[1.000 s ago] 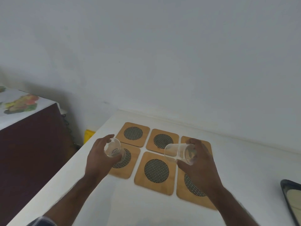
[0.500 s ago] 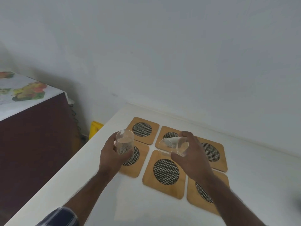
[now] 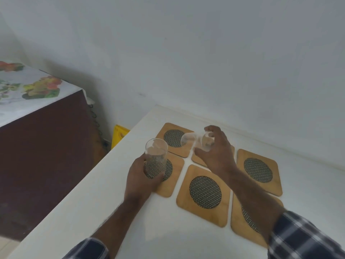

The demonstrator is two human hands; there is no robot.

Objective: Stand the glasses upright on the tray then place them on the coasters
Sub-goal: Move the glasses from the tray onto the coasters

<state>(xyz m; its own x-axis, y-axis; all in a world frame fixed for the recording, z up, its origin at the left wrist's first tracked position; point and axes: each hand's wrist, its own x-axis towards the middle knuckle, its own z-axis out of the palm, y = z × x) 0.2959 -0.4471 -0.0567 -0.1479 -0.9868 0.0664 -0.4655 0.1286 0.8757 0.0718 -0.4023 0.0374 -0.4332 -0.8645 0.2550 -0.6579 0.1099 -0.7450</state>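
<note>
Several square wooden coasters with round mesh centres lie in a grid on the white counter. My left hand grips a clear glass upright over the near-left coaster. My right hand holds a second clear glass tilted on its side, mouth to the left, above the far-left coaster and the far-middle one, which it mostly hides. The near-middle coaster and the far-right coaster lie bare. No tray is in view.
The counter's left edge drops to a gap with a yellow object. Beyond it stands a dark cabinet with a flowered cloth on top. A white wall runs close behind the coasters.
Both hands moved farther over the coasters. The left glass came upright over the near-left coaster. The right glass moved left, still tilted. The view shifted, and the dark tray at the right edge went out of sight.
</note>
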